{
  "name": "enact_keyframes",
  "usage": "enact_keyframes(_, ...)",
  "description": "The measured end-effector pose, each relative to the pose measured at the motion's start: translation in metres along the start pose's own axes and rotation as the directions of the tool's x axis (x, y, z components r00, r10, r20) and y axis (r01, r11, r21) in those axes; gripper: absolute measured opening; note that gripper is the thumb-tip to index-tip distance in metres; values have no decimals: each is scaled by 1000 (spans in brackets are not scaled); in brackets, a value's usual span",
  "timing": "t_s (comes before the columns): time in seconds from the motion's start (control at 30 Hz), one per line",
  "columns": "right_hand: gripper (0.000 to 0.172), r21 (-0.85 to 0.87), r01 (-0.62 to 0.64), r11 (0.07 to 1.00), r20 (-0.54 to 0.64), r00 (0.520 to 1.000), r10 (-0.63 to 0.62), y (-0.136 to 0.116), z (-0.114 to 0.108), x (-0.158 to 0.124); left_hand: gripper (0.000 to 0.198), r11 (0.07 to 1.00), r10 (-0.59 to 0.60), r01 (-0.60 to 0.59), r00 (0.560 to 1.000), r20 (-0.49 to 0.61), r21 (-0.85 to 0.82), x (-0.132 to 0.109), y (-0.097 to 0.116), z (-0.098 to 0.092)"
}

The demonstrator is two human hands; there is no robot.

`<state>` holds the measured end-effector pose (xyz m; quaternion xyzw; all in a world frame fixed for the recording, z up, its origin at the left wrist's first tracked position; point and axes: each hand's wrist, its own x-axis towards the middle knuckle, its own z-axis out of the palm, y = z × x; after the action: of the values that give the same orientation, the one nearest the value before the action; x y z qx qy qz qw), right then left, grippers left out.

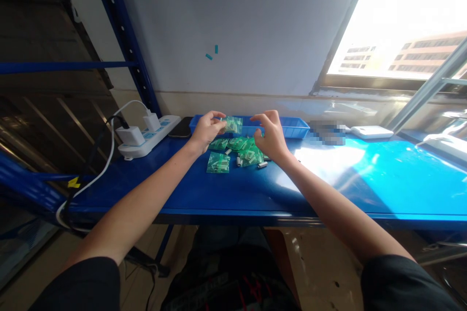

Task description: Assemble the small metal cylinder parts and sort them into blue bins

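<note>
My left hand (207, 131) pinches the edge of a small green-tinted plastic bag (234, 125), with pale little pieces inside. To the right of that bag, my right hand (270, 135) is raised, its thumb and forefinger apart and nothing visible between them. Below both hands, several similar bags (238, 144) lie in a loose pile on the blue table. One flat bag (218, 162) rests nearest me. Small silvery pieces, such as a metal piece (262, 165), lie loose beside the pile. Behind my hands stands a long blue tray (295, 129); its inside is mostly hidden.
At the left, a white power strip (149, 137) holds plugged-in chargers, with cables hanging over the table edge. A dark phone (181, 127) lies beside it. To the right is a white flat device (371, 132). The wall (241, 24) and a blue rack post (126, 24) bound the table (175, 194).
</note>
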<state>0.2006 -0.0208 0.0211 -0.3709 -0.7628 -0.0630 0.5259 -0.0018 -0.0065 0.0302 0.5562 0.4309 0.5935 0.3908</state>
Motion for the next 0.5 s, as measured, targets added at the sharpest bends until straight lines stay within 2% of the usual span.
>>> enact_keyframes(0.07, 42, 21, -47, 999, -47, 998, 48, 2, 0, 1, 20, 999, 46, -45, 990, -132, 9, 10, -2, -12)
enact_keyframes(0.1, 43, 33, -55, 998, -65, 996, 57, 3, -1, 2, 23, 998, 55, -53, 985, -164, 18, 15, -3, -19)
enact_keyframes(0.13, 42, 41, -54, 998, -79, 995, 57, 3, -1, 2, 28, 997, 50, -40, 985, -163, 67, 18, -5, -26)
enact_keyframes(0.2, 42, 39, -40, 998, -97, 994, 44, 2, -2, 2, 42, 951, 88, -43, 987, -138, 305, 21, -8, -38)
enact_keyframes(0.27, 44, 15, -21, 1000, -108, 994, 22, 0, -3, 2, 48, 812, 151, -73, 985, -88, 579, 18, -11, -43)
enact_keyframes(0.33, 47, -23, -4, 1000, -121, 993, 1, -2, -3, 2, 40, 637, 232, -130, 972, -28, 760, 12, -13, -39)
enact_keyframes(0.4, 50, -56, 10, 998, -134, 991, -17, -4, -5, 2, 31, 516, 303, -206, 952, 47, 831, 6, -15, -31)
enact_keyframes(0.5, 53, -77, 13, 997, -151, 988, -24, -5, -7, 2, 27, 491, 331, -369, 917, 223, 789, -1, -17, -14)
